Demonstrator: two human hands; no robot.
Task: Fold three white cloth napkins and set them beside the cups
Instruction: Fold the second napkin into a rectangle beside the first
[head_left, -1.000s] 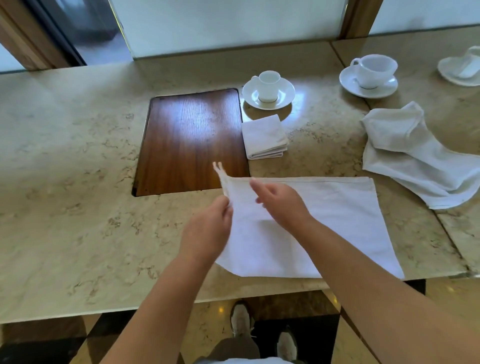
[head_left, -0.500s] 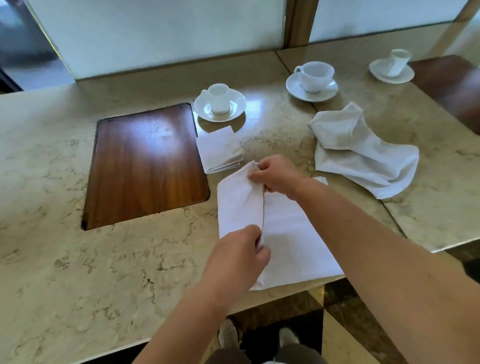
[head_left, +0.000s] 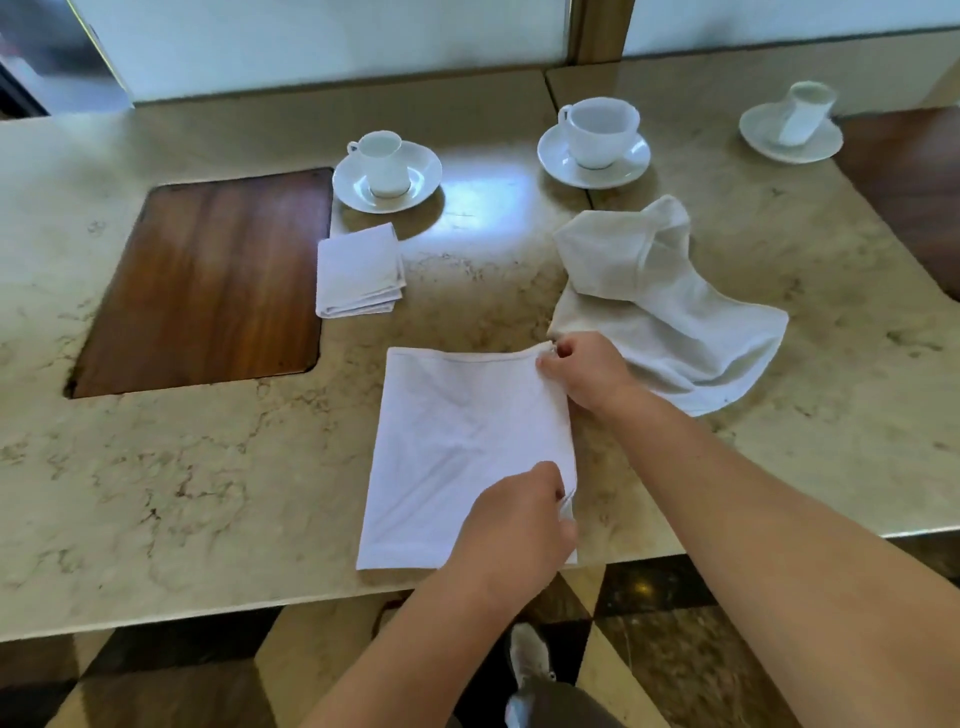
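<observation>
A white napkin (head_left: 457, 452), folded in half, lies flat near the table's front edge. My right hand (head_left: 582, 371) pinches its far right corner. My left hand (head_left: 519, 525) pinches its near right corner. A small folded napkin (head_left: 359, 270) lies just in front of the left cup on its saucer (head_left: 387, 169). A crumpled unfolded napkin (head_left: 660, 306) lies to the right, in front of the middle cup and saucer (head_left: 597, 137). A third cup and saucer (head_left: 795, 122) stand at the far right.
A dark wooden inset panel (head_left: 208, 275) fills the marble table (head_left: 156, 493) at left; another wooden area (head_left: 909, 182) shows at far right. The table's front edge runs just below the napkin. My shoes (head_left: 530, 670) show on the tiled floor.
The napkin's left half has been carried over to the right and laid down, so it now lies folded in half. Both hands moved right with the edge.
</observation>
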